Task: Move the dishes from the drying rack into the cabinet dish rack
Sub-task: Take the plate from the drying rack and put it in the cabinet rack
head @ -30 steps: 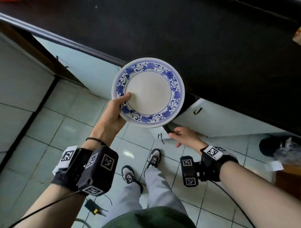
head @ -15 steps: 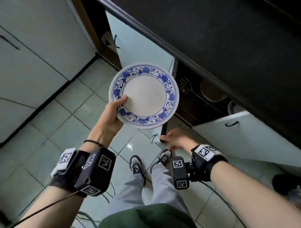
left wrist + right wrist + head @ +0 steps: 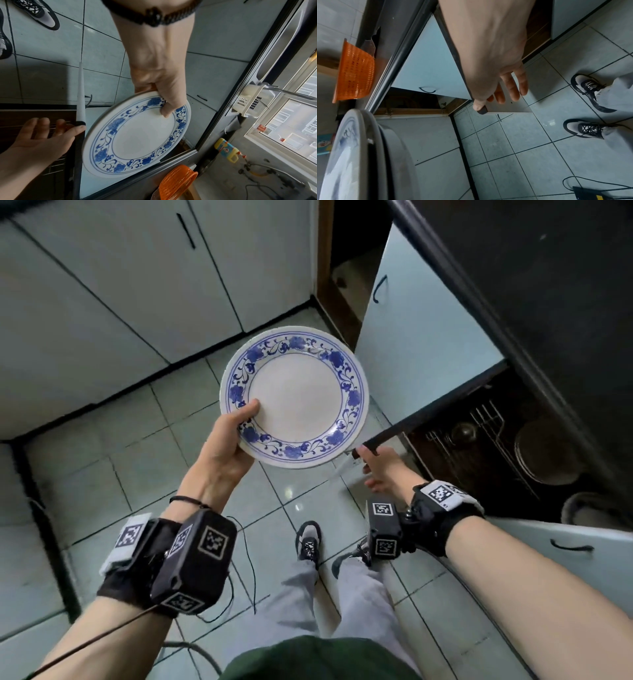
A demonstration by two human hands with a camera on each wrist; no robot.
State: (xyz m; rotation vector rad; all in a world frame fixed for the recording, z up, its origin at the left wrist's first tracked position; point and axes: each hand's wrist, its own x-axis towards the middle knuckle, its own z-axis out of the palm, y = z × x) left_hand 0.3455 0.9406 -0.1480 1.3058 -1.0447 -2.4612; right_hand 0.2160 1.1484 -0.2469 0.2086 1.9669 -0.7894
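- Plate (image 3: 294,397) sits pinched at its rim in the left hand (image 3: 224,450), level above the floor, freeing the other.
- Right hand (image 3: 378,465), fingers straight, thumb on the cabinet door (image 3: 424,344) edge, exposes the wire rack (image 3: 486,419).

No legible words, brands or numbers anywhere. Black-and-white square code tags (image 3: 212,542) on the wrist-worn camera units carry patterns only. Yellow bottle (image 3: 226,150), beside the orange basket (image 3: 176,181), has a printed label too blurred to read.
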